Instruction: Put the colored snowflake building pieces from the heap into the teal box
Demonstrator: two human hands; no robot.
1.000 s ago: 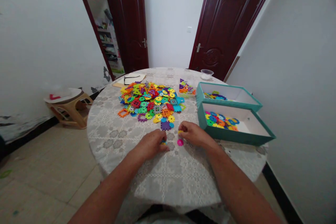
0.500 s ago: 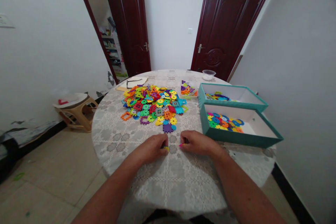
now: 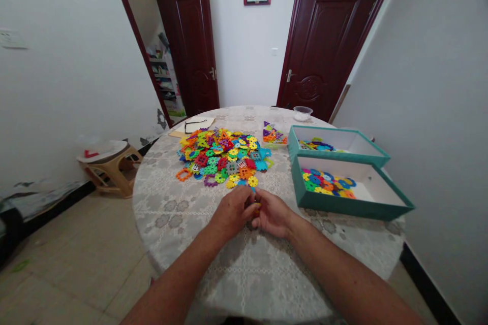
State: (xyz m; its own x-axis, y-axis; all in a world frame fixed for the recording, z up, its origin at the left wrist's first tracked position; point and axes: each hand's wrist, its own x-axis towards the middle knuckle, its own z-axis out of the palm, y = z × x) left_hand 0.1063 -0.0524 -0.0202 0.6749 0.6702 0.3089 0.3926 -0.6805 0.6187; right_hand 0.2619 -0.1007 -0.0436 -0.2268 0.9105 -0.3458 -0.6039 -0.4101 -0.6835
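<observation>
My left hand (image 3: 233,212) and my right hand (image 3: 275,213) meet over the near middle of the table, in front of a heap of colourful plastic building pieces (image 3: 221,155). A small yellow interlocking piece (image 3: 258,206) shows between them, with the fingers of my left hand closed on it. My right hand is turned palm inward, its fingers curled against the left ones; whatever lies inside it is hidden. Just beyond the fingertips, a blue bit (image 3: 253,189) peeks out.
Two teal boxes stand at the right, the nearer box (image 3: 351,208) and the farther box (image 3: 339,129), both with pieces inside. Behind the heap are a tray of triangular pieces (image 3: 274,135), a clear bowl (image 3: 303,112) and glasses (image 3: 195,124) on paper. A stool (image 3: 114,172) stands left of the round table (image 3: 171,249).
My hands were apart, the left with a yellow piece and the right with a pink one; now they have come together. The purple square in front of the heap is covered by them.
</observation>
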